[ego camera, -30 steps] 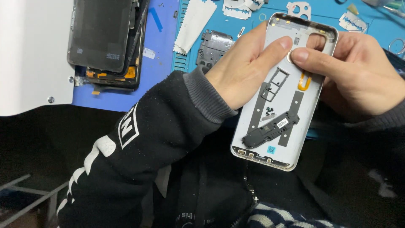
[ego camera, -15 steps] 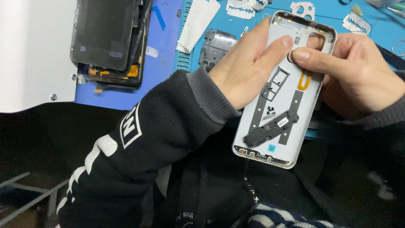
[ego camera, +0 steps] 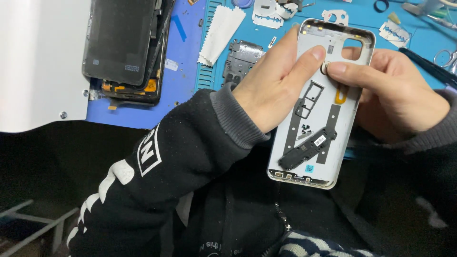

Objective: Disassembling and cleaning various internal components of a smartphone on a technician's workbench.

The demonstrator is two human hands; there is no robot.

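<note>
Two hands hold a phone back cover [ego camera: 320, 102] up above the blue tabletop [ego camera: 188, 71], with its inner side facing up. The left hand [ego camera: 273, 90] lies across the cover, fingers close together, and its thumb presses near a small round part [ego camera: 325, 67] by the camera hole. The right hand [ego camera: 392, 93] holds the cover's right edge from behind and pinches at that same round part with its thumb. The cover looks thin, light and stiff, and it may crack if bent. A SIM tray [ego camera: 308, 99], tiny screws [ego camera: 305, 129] and a black speaker piece [ego camera: 308, 148] rest loose inside, so it seems best held flat, by its long edges. An opened phone [ego camera: 124, 47] lies well apart on the left.
</note>
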